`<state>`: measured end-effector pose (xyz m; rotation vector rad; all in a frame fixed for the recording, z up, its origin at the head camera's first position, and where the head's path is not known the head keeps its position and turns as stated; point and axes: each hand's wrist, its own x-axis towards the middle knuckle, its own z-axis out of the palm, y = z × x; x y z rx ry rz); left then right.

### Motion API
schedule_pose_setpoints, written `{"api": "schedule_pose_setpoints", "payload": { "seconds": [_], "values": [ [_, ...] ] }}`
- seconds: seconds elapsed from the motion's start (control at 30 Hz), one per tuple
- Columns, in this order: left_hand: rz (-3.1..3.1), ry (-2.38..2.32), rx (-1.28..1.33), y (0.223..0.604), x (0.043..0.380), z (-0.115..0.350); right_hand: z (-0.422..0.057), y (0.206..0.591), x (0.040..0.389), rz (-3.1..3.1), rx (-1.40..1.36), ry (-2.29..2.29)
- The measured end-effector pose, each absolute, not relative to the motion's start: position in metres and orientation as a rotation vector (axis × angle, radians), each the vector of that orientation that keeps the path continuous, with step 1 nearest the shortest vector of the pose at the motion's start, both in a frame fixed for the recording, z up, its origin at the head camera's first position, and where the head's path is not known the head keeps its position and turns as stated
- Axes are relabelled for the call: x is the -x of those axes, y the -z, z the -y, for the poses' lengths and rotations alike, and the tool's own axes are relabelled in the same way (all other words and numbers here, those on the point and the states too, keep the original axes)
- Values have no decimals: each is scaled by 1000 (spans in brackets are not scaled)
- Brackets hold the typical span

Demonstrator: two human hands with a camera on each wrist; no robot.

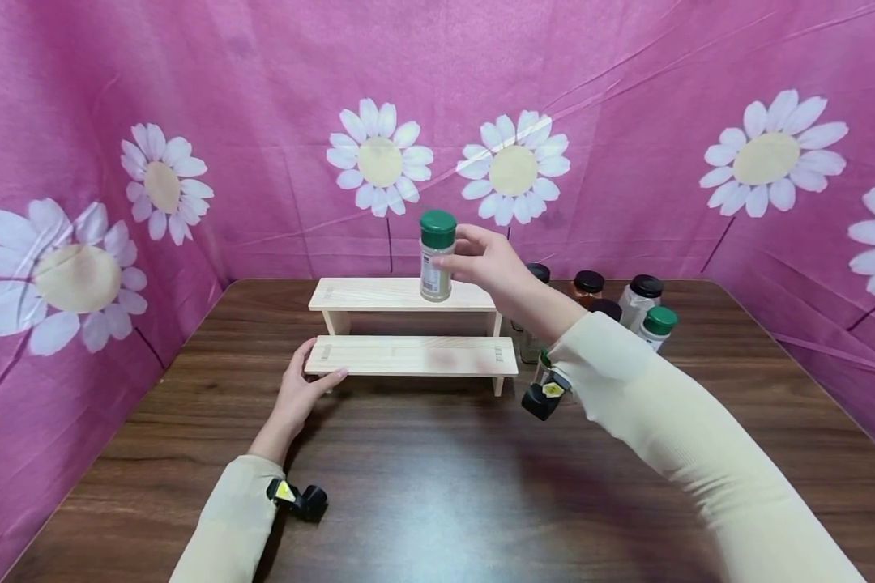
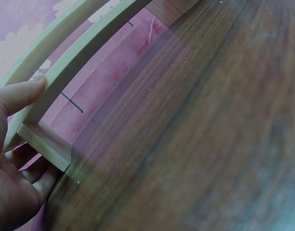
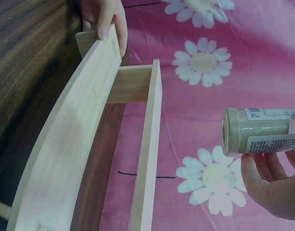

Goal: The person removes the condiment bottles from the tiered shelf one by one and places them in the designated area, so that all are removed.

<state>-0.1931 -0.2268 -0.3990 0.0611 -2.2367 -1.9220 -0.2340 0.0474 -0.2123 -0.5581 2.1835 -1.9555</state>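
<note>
A two-tier wooden spice rack of pale wood stands on the table. My left hand grips the left end of its lower step. In the left wrist view the thumb lies against the edge of the board, with the other fingers around the end support. My right hand holds a spice jar with a green lid, upright in front of the upper step in the head view. Through its clear wall shows a pale beige powder, partly covered by a printed label. In the right wrist view the jar's base is apart from the rack.
Several more jars stand to the right of the rack, partly behind my right forearm, among them a black-lidded jar and a green-lidded jar. A pink cloth with daisies hangs around the brown wooden table.
</note>
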Motion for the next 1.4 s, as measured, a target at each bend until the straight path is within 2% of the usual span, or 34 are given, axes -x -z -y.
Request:
{"api": "schedule_pose_setpoints", "payload": {
  "seconds": [0.47, 1.07, 1.4],
  "values": [
    [2266, 1895, -75, 395, 191, 225, -90, 213, 221, -2171, 604, 2001],
    [2292, 1905, -117, 395, 192, 226, -153, 212, 203, -2298, 495, 2024],
    [2284, 1903, -102, 394, 191, 225, -187, 219, 197, -2060, 555, 2253]
  ]
}}
